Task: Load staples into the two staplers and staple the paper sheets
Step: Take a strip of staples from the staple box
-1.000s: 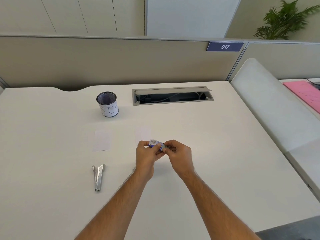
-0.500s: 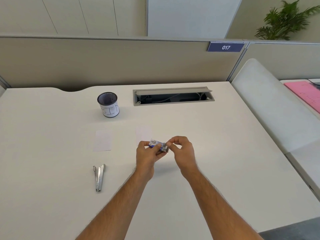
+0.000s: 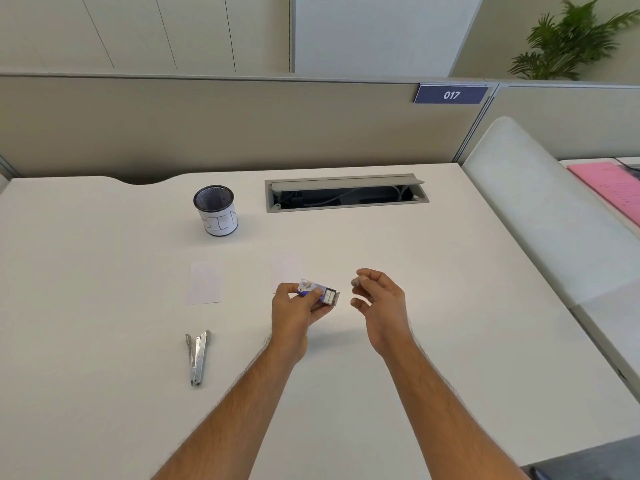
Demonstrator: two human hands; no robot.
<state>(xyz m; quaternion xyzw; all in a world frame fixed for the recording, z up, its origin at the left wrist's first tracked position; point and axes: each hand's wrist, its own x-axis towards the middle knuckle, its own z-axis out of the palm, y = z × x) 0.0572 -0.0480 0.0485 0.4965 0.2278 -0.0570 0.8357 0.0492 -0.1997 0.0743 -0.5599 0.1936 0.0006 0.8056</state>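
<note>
Staple box [image 3: 313,292]: I see one small blue-and-white box held above the desk [image 3: 450,323], on the near side of the pen cup [image 3: 216,211] and off to its right; its inner tray is slid out at the right end, showing grey staple strips.
Left hand [image 3: 294,308]: I see it gripping the staple box, thumb on the top face and fingers curled under it; the box sticks out past the fingertips to the right.
Right hand [image 3: 379,301]: I see it just right of the box, apart from it, thumb and forefinger pinched together near the tips; something small and pale may sit in the pinch, but I cannot make it out.
Hard to see: the print on the box is too small for me to read; the underside of the box is covered by the left fingers; the paper edges nearly vanish against the white desk.
Stapler [image 3: 197,356]: I count only one in view, a metal one lying on the desk with its arms splayed open in a narrow V, well to the near side of the pen cup.
Paper sheets: I count two, both flat on the desk; one sheet [image 3: 205,282] lies directly nearer me than the pen cup, the other sheet [image 3: 285,270] lies to the right of it, its near edge partly covered by the left hand and box.
Pen cup: one dark mesh cup with a white hand-lettered label, upright.
Cable tray [image 3: 346,194]: one, lid raised, right of the pen cup.
</note>
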